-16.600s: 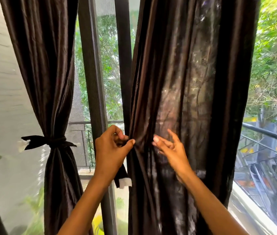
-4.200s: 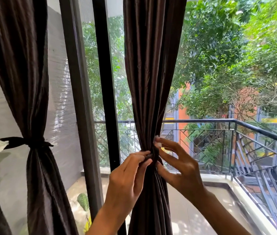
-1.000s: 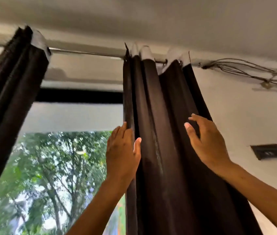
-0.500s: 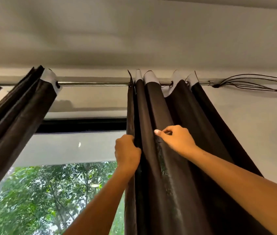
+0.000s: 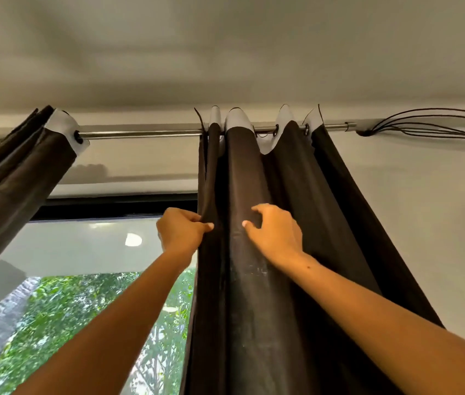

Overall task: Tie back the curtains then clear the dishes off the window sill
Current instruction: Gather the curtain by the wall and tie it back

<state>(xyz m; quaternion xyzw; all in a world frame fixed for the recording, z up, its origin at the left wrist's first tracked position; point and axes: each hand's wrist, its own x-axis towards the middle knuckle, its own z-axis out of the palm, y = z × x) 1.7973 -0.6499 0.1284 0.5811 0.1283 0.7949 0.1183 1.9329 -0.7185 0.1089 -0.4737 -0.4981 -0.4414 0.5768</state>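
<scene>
I am looking up at the top of the window. The dark brown right curtain hangs in bunched folds from a metal rod. My left hand pinches its left edge fold just below the black window frame. My right hand grips the wide middle fold beside it. A second dark curtain hangs gathered at the far left of the rod. The window sill, the dishes and both tie-backs are out of view.
The white ceiling fills the upper half. A bundle of black cables runs along the wall from the rod's right end. The black window frame tops the glass, with green trees outside.
My view tilted further up, from the tied waist of the curtain to the rod. Both hands have closed on folds near the curtain's top, the right hand shifting slightly right.
</scene>
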